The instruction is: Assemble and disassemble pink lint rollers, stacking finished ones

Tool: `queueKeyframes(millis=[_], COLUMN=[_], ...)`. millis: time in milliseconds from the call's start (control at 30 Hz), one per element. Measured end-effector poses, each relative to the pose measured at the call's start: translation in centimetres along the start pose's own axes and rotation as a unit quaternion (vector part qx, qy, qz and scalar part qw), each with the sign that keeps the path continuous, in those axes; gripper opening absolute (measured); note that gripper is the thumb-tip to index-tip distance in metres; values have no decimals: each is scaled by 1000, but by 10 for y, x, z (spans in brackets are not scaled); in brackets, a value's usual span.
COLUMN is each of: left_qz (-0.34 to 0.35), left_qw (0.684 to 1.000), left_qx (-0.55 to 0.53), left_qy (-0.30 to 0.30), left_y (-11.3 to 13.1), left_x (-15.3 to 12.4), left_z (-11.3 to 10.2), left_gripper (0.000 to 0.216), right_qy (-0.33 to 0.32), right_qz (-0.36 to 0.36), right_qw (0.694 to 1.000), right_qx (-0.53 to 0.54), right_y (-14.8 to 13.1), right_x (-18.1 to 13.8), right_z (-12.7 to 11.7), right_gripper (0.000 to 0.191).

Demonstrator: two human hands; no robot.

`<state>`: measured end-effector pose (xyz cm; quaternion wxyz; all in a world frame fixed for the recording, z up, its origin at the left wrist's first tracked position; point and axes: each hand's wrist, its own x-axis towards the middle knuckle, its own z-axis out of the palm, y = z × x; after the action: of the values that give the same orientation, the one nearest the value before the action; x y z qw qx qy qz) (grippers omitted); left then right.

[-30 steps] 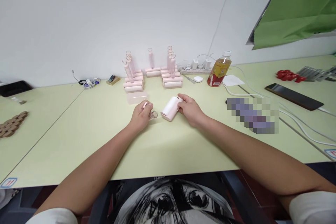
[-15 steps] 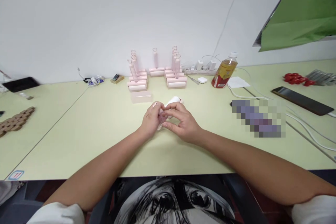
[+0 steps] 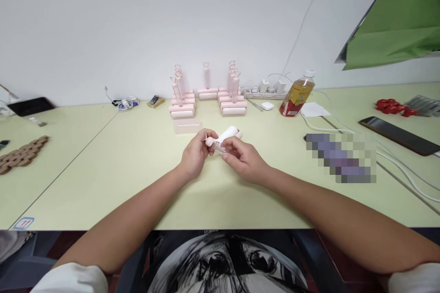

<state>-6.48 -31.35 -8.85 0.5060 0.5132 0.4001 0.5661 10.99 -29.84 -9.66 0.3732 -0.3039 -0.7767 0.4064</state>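
Observation:
My left hand [image 3: 195,154] is closed round the pink end of a small lint roller handle [image 3: 217,145], which has a clear part toward the right. The thumb and fingers of my right hand [image 3: 245,160] pinch that clear part from the other side. Just behind my fingers is a white lint roll [image 3: 229,133] with a pink edge; whether it joins the handle is hidden. Farther left lies a clear pinkish cover [image 3: 187,126] on the table.
Several pink lint rollers [image 3: 234,105] with upright handles stand by the wall. A drink bottle [image 3: 297,94], a power strip [image 3: 266,94] and a phone [image 3: 398,135] with white cables are to the right. Brown round pieces [image 3: 24,155] lie far left.
My left hand has turned, so the pink end of the handle now shows between its fingers. The handle has swung toward my right hand, whose fingers have closed on its clear part.

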Motion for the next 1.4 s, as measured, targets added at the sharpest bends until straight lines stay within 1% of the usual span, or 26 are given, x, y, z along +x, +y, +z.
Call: queueKeyframes(millis=[100,167,233,300,367,433,533,633,700,767,867,1000,1200,1300,1400], left_qz=[4,-7,-18,-33,-44,-43,-39,-43,-47,-46,-37,-41,-35,-26,-20], left_qw=[997,995,996,996,991,978,942,909,905,914,925,929,946,946,942], left_qx=[58,73,56,54,96,179,310,375,371,346,324,313,276,282,293], left_qy=[-43,-62,-64,-65,-77,-94,-124,-175,-202,-207,-196,-193,-165,-159,-165], left_y=[-2,-3,-2,2,8,17,28,32,31,28,26,23,16,16,17], left_x=[-2,-2,-1,0,1,1,0,0,1,1,2,1,-2,-2,-2], left_z=[-1,-2,-3,-7,-12,-19,-28,-33,-36,-36,-35,-31,-23,-22,-22], left_gripper=[39,36,34,36,39,39,39,48,52,51,49,50,52,53,52], right_qy=[1,8,20,28,29,26,22,17,18,23,19,8,21,12,4], right_qz=[-30,-42,-53,-70,-88,-109,-144,-178,-196,-205,-207,-203,-211,-205,-200], right_qw=[998,997,995,991,986,979,966,954,946,939,932,926,922,924,925], right_qx=[-50,-69,-87,-111,-139,-169,-212,-242,-257,-274,-298,-318,-324,-323,-323], right_y=[1,2,3,5,8,10,14,16,15,12,9,8,9,10,11], right_x=[0,1,2,3,4,4,4,3,2,1,0,-1,-2,-2,-2], right_z=[-1,-2,-2,-3,-5,-6,-8,-9,-10,-11,-13,-14,-13,-14,-14], right_gripper=[15,18,21,23,24,25,27,29,30,31,33,36,37,37,36])
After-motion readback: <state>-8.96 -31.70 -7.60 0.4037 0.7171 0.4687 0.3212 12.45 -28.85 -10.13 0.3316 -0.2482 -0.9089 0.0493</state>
